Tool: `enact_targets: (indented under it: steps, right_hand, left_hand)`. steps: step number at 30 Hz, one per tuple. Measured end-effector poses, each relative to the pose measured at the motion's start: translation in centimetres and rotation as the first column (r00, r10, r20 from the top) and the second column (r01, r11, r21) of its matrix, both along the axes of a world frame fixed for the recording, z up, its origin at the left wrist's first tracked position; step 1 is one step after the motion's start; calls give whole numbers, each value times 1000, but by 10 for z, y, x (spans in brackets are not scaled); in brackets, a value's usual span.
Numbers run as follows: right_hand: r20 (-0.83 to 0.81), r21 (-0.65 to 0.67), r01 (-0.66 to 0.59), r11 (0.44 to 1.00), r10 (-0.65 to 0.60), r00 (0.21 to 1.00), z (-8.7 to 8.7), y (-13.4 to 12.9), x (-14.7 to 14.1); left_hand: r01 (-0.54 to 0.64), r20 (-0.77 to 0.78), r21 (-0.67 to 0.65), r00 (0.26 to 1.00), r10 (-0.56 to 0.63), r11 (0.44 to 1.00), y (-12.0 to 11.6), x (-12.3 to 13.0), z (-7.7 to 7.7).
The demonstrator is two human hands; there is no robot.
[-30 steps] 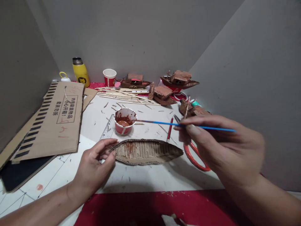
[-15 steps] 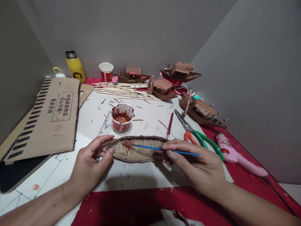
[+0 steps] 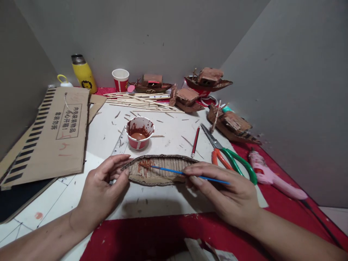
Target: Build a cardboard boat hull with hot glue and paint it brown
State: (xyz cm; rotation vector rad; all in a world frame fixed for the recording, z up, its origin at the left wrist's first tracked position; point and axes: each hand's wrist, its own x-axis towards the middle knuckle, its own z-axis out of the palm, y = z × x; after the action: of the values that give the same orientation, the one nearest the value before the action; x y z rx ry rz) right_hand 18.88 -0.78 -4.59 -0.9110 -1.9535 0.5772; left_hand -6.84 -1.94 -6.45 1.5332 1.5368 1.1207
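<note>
My left hand (image 3: 108, 185) grips the left tip of a boat-shaped cardboard piece (image 3: 163, 180) between thumb and fingers. Ridged cardboard lines its inside, with reddish-brown paint on the left part. A thin blue paintbrush (image 3: 170, 170) is pinched in my right hand (image 3: 225, 188), its tip on the painted patch. The fingers of my right hand are also by the piece's right end, which they partly hide. Just behind the piece stands a paper cup (image 3: 139, 133) with brown paint inside and splashes on its wall.
Scissors (image 3: 217, 145), a red pencil (image 3: 195, 142) and a pink glue gun (image 3: 268, 174) lie to the right. Brown model boats (image 3: 231, 125), wooden sticks (image 3: 141, 101), another cup (image 3: 120, 81) and a yellow bottle (image 3: 85, 75) are behind. Printed cardboard (image 3: 54, 134) lies left.
The brown paint patch inside the cardboard piece has grown a little, and the brush tip has shifted slightly. The whole view has moved a little, while both hands keep their holds.
</note>
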Motion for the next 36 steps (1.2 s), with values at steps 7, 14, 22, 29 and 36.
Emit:
enact_targets:
  steps: [7,14,22,29,36]
  right_hand:
    - [19,-27,-105,994,106,994,0,-2,-3]
    - [2,10,-13,1000,13,1000,-2,1,-1]
    - [-41,49,-8,999,10,999,-7,0,0]
    - [-4,64,-82,995,83,997,-2,-3,0]
    - [59,52,-154,987,151,987,-5,-3,0]
  left_hand:
    - [-8,-12,7,1000,8,1000,0,1,5]
    - [0,-7,11,1000,0,1000,0,0,-1]
    - [11,-5,11,1000,-11,1000,0,1,-3]
    - [8,8,12,1000,-8,1000,-1,0,-1]
    - [11,-9,11,1000,-11,1000,0,0,0]
